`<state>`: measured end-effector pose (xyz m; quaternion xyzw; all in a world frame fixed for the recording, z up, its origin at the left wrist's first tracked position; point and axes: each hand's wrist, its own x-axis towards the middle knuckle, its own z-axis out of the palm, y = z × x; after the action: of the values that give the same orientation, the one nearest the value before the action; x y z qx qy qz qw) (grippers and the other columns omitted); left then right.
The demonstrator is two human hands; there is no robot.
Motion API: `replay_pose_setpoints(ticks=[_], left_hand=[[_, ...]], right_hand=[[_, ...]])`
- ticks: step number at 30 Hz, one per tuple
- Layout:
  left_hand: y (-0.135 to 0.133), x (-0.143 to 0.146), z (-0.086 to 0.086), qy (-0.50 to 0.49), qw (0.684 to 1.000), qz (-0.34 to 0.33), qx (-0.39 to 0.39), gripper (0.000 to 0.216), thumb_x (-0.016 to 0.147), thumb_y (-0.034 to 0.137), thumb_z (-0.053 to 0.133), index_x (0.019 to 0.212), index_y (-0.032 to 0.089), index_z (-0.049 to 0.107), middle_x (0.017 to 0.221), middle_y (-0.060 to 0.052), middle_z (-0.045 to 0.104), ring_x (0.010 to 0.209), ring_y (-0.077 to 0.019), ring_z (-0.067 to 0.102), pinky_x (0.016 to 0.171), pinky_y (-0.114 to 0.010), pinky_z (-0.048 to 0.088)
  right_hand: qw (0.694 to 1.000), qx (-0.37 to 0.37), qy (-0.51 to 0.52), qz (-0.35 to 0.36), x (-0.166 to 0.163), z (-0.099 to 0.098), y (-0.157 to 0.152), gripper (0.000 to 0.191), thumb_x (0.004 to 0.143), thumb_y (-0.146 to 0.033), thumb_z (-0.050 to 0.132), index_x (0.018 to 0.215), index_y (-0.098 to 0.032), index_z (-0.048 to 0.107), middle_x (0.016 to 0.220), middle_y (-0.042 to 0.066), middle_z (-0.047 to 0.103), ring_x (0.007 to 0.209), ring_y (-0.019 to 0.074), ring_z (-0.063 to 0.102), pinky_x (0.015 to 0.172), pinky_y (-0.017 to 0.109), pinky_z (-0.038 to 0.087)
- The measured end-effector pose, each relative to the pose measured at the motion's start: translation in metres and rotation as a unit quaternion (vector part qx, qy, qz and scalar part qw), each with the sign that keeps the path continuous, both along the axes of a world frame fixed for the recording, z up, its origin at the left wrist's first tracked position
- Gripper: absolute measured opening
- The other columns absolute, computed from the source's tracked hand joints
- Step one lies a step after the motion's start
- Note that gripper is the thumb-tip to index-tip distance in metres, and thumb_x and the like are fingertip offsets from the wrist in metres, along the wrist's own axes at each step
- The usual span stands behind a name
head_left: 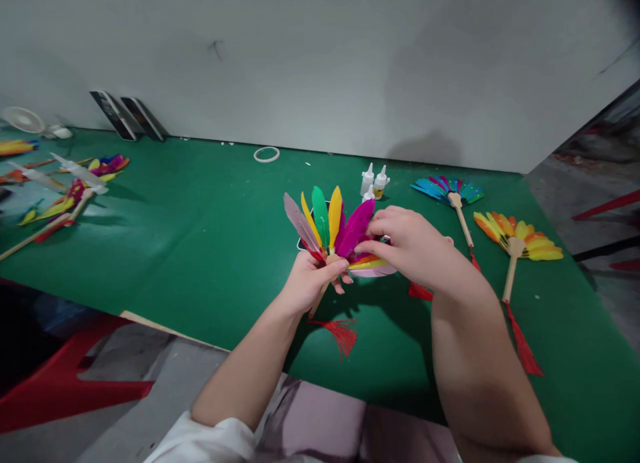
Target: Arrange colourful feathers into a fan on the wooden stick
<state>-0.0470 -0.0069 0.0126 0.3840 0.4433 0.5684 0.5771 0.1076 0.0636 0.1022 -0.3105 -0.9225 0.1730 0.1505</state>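
Observation:
My left hand (313, 280) is closed round the wooden handle of a half-built feather fan (327, 226), held upright above the green table (200, 236). Grey, yellow, green and magenta feathers spread from the handle, and a red tassel (343, 333) hangs below it. My right hand (413, 243) pinches the base of the magenta feather at the fan's right side. A dish with more feathers (373, 266) lies just behind my hands, mostly hidden.
Two finished feather fans lie at right, one blue-green (450, 190) and one orange-yellow (520, 240). Small white glue bottles (374, 181) stand behind the hands. A white ring (267, 154) lies near the wall. More feathers and sticks (70, 193) lie at far left. A red stool (65, 376) stands below the table's edge.

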Motion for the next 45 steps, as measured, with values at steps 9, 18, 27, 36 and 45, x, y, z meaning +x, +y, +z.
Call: replay_pose_setpoints(ticks=[9,18,27,36,45], left_hand=[[0.001,0.000,-0.001,0.019,1.000,0.010,-0.016,0.021,0.064,0.030,0.068,0.059,0.011,0.059,0.051,-0.001,0.059,0.046,-0.0105,0.056,0.038,-0.018,0.044],[0.001,0.001,0.001,0.011,1.000,0.002,-0.013,0.021,0.065,0.030,0.067,0.061,0.011,0.059,0.051,-0.001,0.059,0.044,-0.0092,0.055,0.038,-0.017,0.044],[0.004,-0.001,0.001,-0.012,0.999,0.041,-0.023,0.025,0.063,0.033,0.069,0.065,0.011,0.058,0.051,0.000,0.058,0.043,-0.0089,0.054,0.037,-0.017,0.043],[0.006,-0.003,0.005,-0.078,0.989,0.124,-0.021,0.029,0.061,0.034,0.071,0.069,0.011,0.056,0.050,0.001,0.057,0.046,-0.0083,0.054,0.037,-0.015,0.041],[0.005,-0.002,0.007,-0.069,0.990,0.118,-0.031,0.030,0.059,0.034,0.072,0.071,0.011,0.057,0.055,0.000,0.057,0.049,-0.0098,0.056,0.037,-0.016,0.042]], right_hand=[[1.000,0.009,-0.008,0.003,-0.002,0.000,0.000,0.023,0.082,-0.027,0.048,0.071,-0.018,0.067,0.070,0.004,0.060,0.073,0.0156,0.051,0.066,0.028,0.034],[1.000,0.004,-0.012,-0.001,-0.003,-0.001,0.000,0.022,0.081,-0.025,0.050,0.067,-0.018,0.065,0.069,0.003,0.059,0.074,0.0155,0.051,0.066,0.027,0.033],[0.992,-0.029,0.114,-0.053,-0.002,-0.002,0.001,0.017,0.077,-0.034,0.055,0.083,-0.021,0.064,0.084,0.003,0.062,0.082,0.0169,0.054,0.069,0.029,0.038],[0.914,-0.281,0.270,-0.116,0.004,-0.016,0.021,0.026,0.071,-0.041,0.060,0.085,-0.019,0.064,0.080,0.004,0.067,0.073,0.0176,0.061,0.060,0.028,0.046],[0.883,-0.353,0.298,-0.084,-0.008,-0.017,0.013,0.022,0.070,-0.037,0.061,0.079,-0.017,0.063,0.079,0.005,0.068,0.073,0.0186,0.064,0.066,0.030,0.050]])
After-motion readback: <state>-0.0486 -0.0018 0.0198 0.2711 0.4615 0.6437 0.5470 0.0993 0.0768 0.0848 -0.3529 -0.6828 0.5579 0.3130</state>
